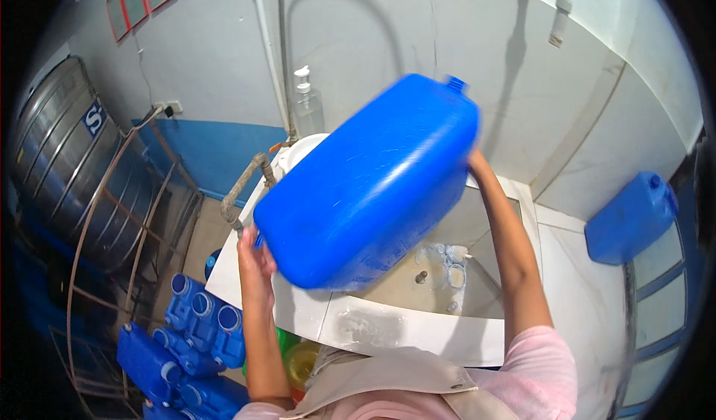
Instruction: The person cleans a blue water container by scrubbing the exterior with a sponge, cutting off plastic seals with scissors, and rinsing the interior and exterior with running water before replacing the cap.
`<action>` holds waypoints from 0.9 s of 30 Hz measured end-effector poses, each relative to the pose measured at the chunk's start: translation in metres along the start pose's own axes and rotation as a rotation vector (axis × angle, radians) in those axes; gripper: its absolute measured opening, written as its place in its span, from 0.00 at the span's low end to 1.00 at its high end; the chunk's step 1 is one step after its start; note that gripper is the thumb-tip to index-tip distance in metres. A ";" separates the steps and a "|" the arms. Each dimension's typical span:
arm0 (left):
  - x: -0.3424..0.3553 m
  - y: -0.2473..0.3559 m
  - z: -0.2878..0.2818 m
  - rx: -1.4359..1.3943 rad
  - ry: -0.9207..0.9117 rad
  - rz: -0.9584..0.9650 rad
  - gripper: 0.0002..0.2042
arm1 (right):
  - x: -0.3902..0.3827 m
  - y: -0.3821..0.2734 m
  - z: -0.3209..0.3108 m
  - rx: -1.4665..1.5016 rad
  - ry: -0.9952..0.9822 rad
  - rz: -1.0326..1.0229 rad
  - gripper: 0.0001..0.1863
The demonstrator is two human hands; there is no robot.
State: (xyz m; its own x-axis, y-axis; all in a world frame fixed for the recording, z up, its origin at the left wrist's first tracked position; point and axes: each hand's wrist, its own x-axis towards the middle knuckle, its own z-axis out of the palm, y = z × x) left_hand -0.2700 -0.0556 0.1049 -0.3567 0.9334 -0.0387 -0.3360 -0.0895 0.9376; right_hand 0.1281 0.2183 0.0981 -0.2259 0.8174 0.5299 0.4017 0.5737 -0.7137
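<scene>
A large blue plastic jerrycan (369, 185) is held tilted on its side above a tiled sink basin (477, 222), its narrow blue spout pointing up and right. My left hand (256, 260) grips its lower left end, fingers against the edge near a small blue part. My right hand (474, 163) holds the upper right end; most of its fingers are hidden behind the can. Below the can, the basin has cloudy wet patches, a small drain fitting (421, 277) and several clear plastic pieces (456, 275).
Several blue jugs (201, 304) crowd the floor at lower left, near a steel tank (71, 159) behind a metal frame. Another blue jerrycan (630, 219) stands at right. A pump bottle (306, 103) and a rusty bent pipe (246, 181) stand beyond my left hand.
</scene>
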 end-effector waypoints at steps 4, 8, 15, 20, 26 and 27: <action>0.013 0.027 0.084 0.481 -0.019 0.582 0.30 | -0.098 0.034 -0.008 0.521 0.176 0.209 0.30; 0.014 0.049 0.169 0.563 -0.369 0.819 0.33 | -0.191 0.059 0.016 1.024 0.400 0.358 0.30; 0.153 -0.057 0.138 0.227 -0.088 0.473 0.15 | -0.260 0.076 0.060 1.336 0.541 0.476 0.30; 0.231 -0.117 0.003 0.231 0.219 -0.034 0.13 | -0.262 0.090 0.092 1.420 0.453 0.440 0.29; 0.256 -0.121 -0.019 -0.291 0.391 -0.375 0.10 | -0.278 0.084 0.094 1.484 0.452 0.531 0.24; 0.263 -0.108 -0.032 -0.410 0.309 -0.271 0.07 | -0.276 0.079 0.096 1.489 0.465 0.535 0.25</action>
State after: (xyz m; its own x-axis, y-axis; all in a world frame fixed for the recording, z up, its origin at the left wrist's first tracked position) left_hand -0.3554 0.1885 -0.0174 -0.4277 0.8028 -0.4155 -0.7391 -0.0460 0.6721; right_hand 0.1373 0.0430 -0.1488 0.0283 0.9994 -0.0184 -0.8723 0.0157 -0.4887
